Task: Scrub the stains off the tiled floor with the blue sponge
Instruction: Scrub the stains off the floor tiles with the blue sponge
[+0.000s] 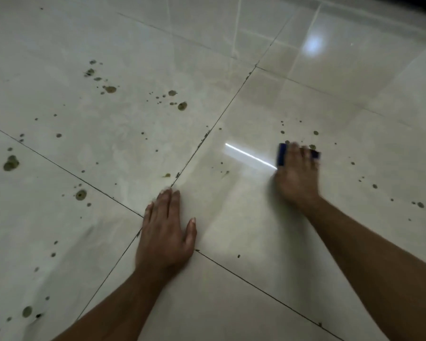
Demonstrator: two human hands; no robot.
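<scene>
The right hand (296, 173) grips the blue sponge (282, 155), pressing it to the tiled floor (268, 217). Left of the sponge, the left hand (165, 232) lies flat, fingers straight. Most stains (108, 89) remain, thick far left of the sponge, a few just beyond it; early going, I'd say.

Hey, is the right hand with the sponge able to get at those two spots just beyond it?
Probably yes. The right hand holds the blue sponge down on the tiled floor, and the spots lie just past it with bare tile between.
</scene>
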